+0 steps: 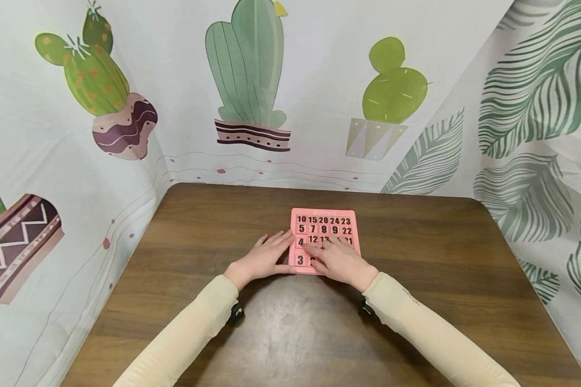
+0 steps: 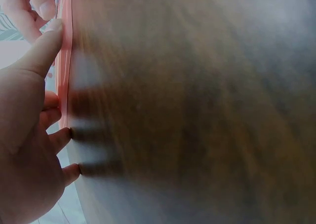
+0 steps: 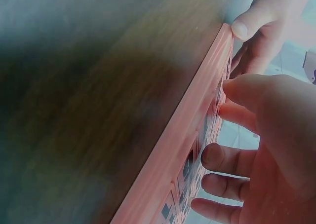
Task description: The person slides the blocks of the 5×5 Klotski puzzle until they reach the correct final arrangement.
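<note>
Head view: right grip partly hides the pink number board.

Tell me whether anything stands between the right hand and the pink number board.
Nothing visible does. The right hand is directly over the pink number board, its fingers facing the tiles. The left hand is at the board's left side, not between them.
</note>
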Demonstrator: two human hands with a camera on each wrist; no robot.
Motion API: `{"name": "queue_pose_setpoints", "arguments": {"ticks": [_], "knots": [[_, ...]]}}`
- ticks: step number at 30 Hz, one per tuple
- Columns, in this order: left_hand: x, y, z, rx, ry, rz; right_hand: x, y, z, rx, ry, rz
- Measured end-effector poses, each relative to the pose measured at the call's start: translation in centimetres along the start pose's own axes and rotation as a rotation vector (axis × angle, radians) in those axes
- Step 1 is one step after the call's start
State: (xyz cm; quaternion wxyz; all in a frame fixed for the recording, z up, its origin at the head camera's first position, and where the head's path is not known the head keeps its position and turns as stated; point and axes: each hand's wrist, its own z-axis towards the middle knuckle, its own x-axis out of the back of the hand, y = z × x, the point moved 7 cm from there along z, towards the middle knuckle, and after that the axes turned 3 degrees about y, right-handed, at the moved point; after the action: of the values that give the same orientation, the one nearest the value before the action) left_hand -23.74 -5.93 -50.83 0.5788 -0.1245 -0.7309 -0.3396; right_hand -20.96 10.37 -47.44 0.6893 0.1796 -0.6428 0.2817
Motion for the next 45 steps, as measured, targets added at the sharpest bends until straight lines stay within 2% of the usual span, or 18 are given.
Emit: {"name": "queue_pose_setpoints", "arguments": {"ticks": [15,22,37,45], "knots": [[-0.1,-0.1,0.0,-0.002,0.004,-0.008,-0.3,1.1,1.1,-0.041,-0.041,-0.032],[-0.1,0.0,0.1,-0.006,0.015,-0.008,0.0,0.8,0.7,-0.040,-0.033,-0.013],[0.2,0.1,-0.1,-0.020,0.019,-0.015,1.0,-2.0,-2.0,0.106,0.079,-0.053],[0.1,0.2,0.0,-0.017,0.027,-0.014,0.8,-3.4,-3.0,0.139,0.081,-0.083]]}}
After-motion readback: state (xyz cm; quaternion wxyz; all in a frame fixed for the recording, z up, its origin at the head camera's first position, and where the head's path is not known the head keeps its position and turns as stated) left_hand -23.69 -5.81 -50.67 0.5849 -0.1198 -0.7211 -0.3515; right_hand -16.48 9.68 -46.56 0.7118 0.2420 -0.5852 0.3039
